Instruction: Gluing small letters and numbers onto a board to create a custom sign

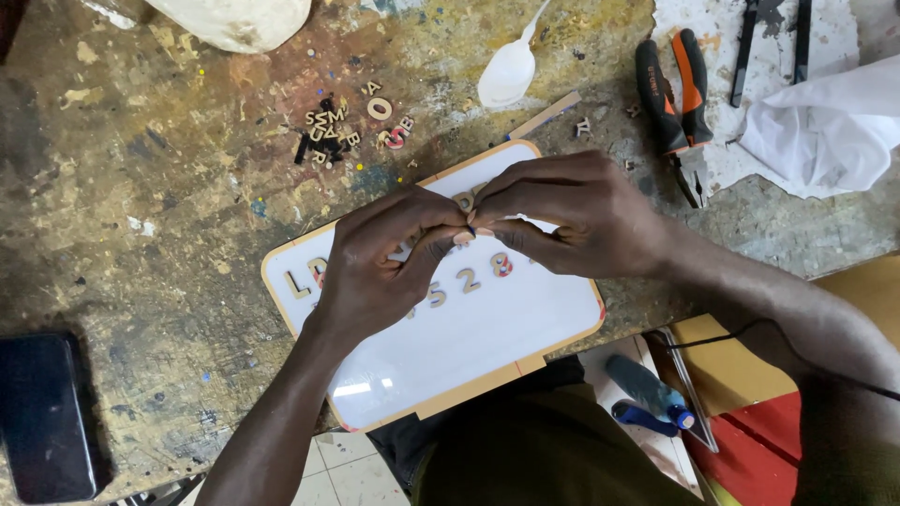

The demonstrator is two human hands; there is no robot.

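A white board with a light wooden rim lies on the stained workbench, with small wooden letters and digits stuck on it. My left hand and my right hand meet above the board's upper middle. Their fingertips pinch a very small dark piece together; what it is cannot be made out. Both hands cover part of the row of letters.
A pile of loose wooden letters lies beyond the board. A white plastic spoon, orange-and-black pliers, white cloth and a wooden strip sit at the back. A black phone lies front left.
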